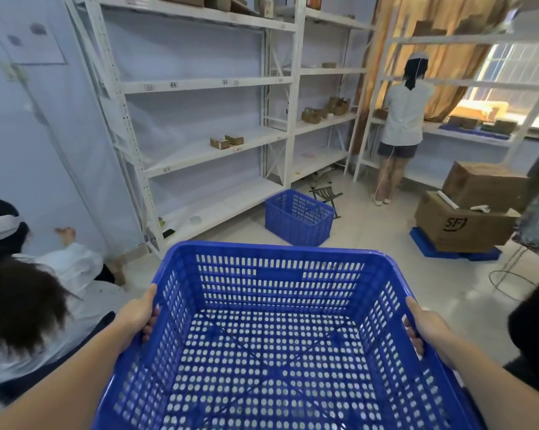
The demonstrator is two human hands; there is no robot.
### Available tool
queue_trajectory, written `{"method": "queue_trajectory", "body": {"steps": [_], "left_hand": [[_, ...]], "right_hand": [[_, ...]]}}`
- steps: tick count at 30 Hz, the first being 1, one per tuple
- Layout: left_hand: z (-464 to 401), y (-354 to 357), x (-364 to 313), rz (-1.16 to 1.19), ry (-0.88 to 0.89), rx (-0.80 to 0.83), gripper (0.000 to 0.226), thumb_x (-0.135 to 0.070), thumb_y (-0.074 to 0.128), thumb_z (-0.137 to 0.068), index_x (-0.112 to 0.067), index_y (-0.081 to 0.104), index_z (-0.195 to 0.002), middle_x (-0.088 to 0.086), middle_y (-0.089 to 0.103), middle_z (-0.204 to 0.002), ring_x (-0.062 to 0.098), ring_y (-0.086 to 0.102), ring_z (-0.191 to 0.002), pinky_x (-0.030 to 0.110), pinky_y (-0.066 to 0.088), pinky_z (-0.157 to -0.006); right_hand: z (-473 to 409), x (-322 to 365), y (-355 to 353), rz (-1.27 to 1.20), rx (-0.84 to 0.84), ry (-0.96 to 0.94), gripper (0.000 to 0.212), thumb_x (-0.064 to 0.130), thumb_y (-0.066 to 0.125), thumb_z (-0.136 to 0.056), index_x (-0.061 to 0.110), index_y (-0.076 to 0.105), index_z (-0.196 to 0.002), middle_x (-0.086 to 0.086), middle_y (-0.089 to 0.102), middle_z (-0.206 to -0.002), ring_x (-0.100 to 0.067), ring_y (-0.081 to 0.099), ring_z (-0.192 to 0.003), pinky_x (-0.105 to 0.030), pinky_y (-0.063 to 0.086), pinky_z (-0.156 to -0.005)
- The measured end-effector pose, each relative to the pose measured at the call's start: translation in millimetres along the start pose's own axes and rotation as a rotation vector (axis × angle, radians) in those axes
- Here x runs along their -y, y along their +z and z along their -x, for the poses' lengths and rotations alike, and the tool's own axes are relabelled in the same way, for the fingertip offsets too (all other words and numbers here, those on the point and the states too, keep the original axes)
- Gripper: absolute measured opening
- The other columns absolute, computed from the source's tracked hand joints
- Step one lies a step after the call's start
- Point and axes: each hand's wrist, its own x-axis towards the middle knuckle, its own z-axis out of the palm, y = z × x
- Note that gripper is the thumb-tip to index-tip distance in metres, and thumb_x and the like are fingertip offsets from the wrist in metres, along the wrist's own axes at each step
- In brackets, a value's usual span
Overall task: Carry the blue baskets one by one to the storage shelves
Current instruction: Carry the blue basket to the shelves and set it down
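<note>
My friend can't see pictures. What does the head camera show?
Both hands, left and right, hold an empty blue basket by its side rims. Ahead, a second blue basket sits on the floor by white storage shelves.

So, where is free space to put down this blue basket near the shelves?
Bare floor lies between the held basket and the second basket. The lowest shelf board is mostly bare. The cardboard boxes crowd the right.
</note>
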Motion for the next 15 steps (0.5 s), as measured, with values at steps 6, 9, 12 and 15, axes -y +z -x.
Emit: {"method": "queue_trajectory", "body": {"steps": [6, 9, 12, 15], "left_hand": [[-130.0, 20.1, -92.1, -0.032, -0.013, 0.048, 0.062, -0.066, 0.032, -0.102, -0.012, 0.045, -0.076, 0.004, 0.043, -0.049, 0.02, 0.038, -0.039, 0.028, 0.036, -0.044], [-189.2, 26.0, -148.5, -0.039, 0.002, 0.038, 0.06, -0.064, 0.035, -0.102, -0.012, 0.047, -0.074, 0.004, 0.043, -0.048, 0.02, 0.038, -0.041, 0.03, 0.036, -0.045], [-237.3, 35.6, -199.7, -0.056, 0.029, 0.047, 0.057, -0.061, 0.034, -0.102, -0.013, 0.046, -0.073, 0.004, 0.044, -0.05, 0.02, 0.038, -0.043, 0.031, 0.036, -0.048], [-295.7, 51.4, -244.7, -0.072, 0.046, 0.038, 0.063, -0.066, 0.031, -0.102, -0.012, 0.048, -0.074, 0.005, 0.046, -0.052, 0.021, 0.041, -0.044, 0.031, 0.039, -0.048]], "right_hand": [[-101.1, 81.3, 47.2, -0.008, -0.016, 0.023, 0.063, 0.058, 0.038, -0.103, 0.004, 0.053, -0.073, -0.012, 0.049, -0.055, -0.024, 0.042, -0.041, -0.032, 0.042, -0.046], [-149.1, 130.4, 62.9, -0.021, -0.034, 0.027, 0.063, 0.058, 0.039, -0.103, 0.004, 0.053, -0.074, -0.01, 0.047, -0.053, -0.023, 0.041, -0.04, -0.031, 0.04, -0.045], [-193.9, 172.3, 74.2, -0.05, -0.044, 0.022, 0.064, 0.059, 0.039, -0.102, 0.003, 0.054, -0.076, -0.009, 0.046, -0.052, -0.024, 0.04, -0.038, -0.032, 0.038, -0.044], [-251.2, 210.0, 87.0, -0.053, -0.058, 0.041, 0.064, 0.06, 0.038, -0.102, 0.003, 0.053, -0.076, -0.009, 0.046, -0.052, -0.024, 0.041, -0.039, -0.033, 0.038, -0.046]]}}
